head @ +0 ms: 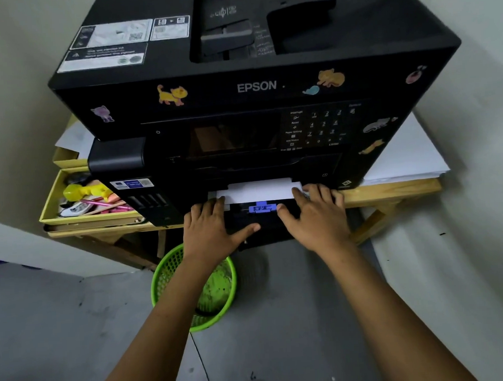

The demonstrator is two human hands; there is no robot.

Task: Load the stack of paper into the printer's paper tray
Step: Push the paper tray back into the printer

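A black Epson printer (pixel 256 86) with animal stickers stands on a low wooden table (pixel 390 193). Its paper tray (pixel 257 219) is pulled partly out at the bottom front, with a blue paper guide (pixel 262 207) in its middle. A white stack of paper (pixel 259 191) lies in the tray, mostly inside the printer. My left hand (pixel 214 230) rests flat on the tray's left front, fingers on the paper's left edge. My right hand (pixel 315 216) lies flat on the tray's right front, fingertips touching the paper's right corner. Neither hand grips anything.
A yellow box (pixel 51 206) of pens and small items sits left of the printer. Loose white sheets (pixel 403 159) lie on the table to the right. A green mesh basket (pixel 217 291) stands on the grey floor below my left arm. Walls close in on both sides.
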